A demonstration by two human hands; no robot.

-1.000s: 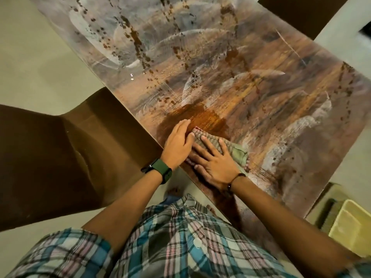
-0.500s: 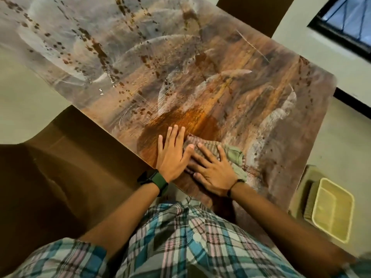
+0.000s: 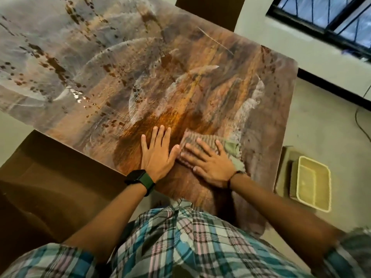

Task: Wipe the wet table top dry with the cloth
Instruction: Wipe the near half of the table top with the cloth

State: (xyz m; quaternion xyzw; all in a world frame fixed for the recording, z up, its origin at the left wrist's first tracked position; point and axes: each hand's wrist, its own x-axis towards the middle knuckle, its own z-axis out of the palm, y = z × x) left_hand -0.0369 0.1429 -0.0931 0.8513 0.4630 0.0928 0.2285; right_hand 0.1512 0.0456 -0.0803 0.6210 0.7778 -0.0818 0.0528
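Observation:
The wooden table top (image 3: 140, 67) is streaked with wet smears and dark droplets, and a glossy wet patch lies just beyond my hands. A striped green-and-brown cloth (image 3: 193, 137) lies near the table's near edge. My right hand (image 3: 210, 163) presses flat on the cloth with fingers spread, covering most of it. My left hand (image 3: 158, 155) rests flat on the bare table just left of the cloth, fingers apart, its thumb touching the cloth's edge. It holds nothing.
A brown chair (image 3: 50, 187) stands at the table's left side, and another chair back (image 3: 210, 9) is at the far side. On the floor to the right lies a yellow plastic basket (image 3: 313, 183). A barred window (image 3: 331, 15) sits at the upper right.
My left hand has spread its fingers and settled flat on the table beside the cloth. The right hand stays pressed on the cloth. The view has swung, showing more of the table's right end.

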